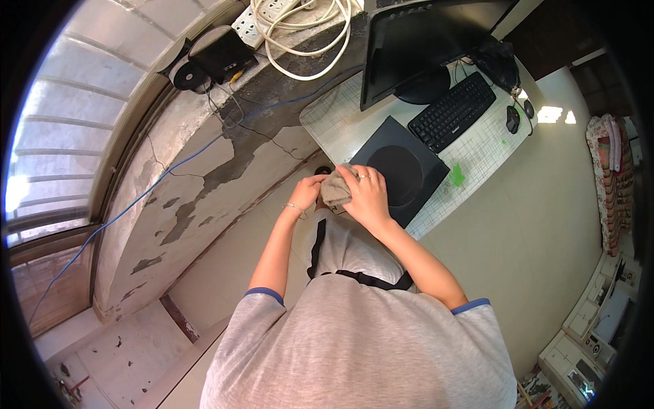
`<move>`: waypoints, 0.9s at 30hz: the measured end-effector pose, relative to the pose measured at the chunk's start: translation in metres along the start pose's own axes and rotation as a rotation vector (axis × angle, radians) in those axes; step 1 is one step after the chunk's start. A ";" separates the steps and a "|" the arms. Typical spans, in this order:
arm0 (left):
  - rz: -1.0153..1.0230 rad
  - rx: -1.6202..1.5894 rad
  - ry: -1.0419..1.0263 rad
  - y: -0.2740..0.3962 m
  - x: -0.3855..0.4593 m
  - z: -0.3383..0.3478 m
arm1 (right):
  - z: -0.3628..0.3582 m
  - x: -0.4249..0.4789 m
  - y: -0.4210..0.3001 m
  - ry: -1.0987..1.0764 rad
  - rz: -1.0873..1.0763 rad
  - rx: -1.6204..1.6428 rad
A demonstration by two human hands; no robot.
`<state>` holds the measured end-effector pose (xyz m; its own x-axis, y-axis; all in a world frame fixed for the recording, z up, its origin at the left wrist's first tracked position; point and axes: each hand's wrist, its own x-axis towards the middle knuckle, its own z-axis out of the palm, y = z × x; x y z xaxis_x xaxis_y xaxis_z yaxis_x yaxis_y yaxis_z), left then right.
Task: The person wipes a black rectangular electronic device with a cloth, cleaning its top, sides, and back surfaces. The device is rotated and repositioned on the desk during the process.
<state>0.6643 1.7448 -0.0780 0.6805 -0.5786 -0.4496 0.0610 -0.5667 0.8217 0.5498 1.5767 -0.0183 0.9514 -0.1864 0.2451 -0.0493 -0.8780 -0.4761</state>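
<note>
A crumpled grey-brown cloth [335, 187] is bunched in my right hand [369, 195], which wears a ring. The hand is at the near left side of a flat black square box or panel [425, 200] with a large dark circle on its top face. The fingers of my left hand [308, 190] are bent against the left edge of the cloth, gripping it there; a bracelet is on that wrist. The cloth and my right hand hide the box's left corner. Part of the box lies on a white desk with a grid pattern [327, 120].
Beyond the box are a black keyboard [452, 111], a monitor [429, 46] and two mice, one here [512, 120]. A green patch [457, 175] marks the desk. The window ledge holds a black router-like device [222, 53], a power strip [250, 28] and coiled white cable [306, 76]. A blue cable [168, 171] crosses the peeling wall.
</note>
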 end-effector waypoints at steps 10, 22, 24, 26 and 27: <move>-0.067 -0.321 -0.160 0.000 0.003 -0.007 | -0.032 -0.038 0.004 -0.139 0.011 -0.011; 0.066 -0.222 -0.076 -0.005 0.005 0.004 | -0.087 -0.115 0.044 -0.069 0.315 -0.020; 0.052 -0.182 -0.069 -0.005 0.007 0.004 | -0.081 -0.110 0.038 -0.045 0.266 -0.057; 0.039 -0.204 -0.068 -0.002 0.008 0.005 | -0.072 -0.102 0.029 -0.048 0.206 -0.009; 0.031 -0.245 -0.066 -0.007 0.009 0.004 | -0.068 -0.096 0.023 -0.051 0.172 0.017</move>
<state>0.6667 1.7409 -0.0892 0.6362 -0.6352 -0.4380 0.2216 -0.3934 0.8923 0.4365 1.5446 0.0045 0.9438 -0.3098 0.1156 -0.2077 -0.8274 -0.5218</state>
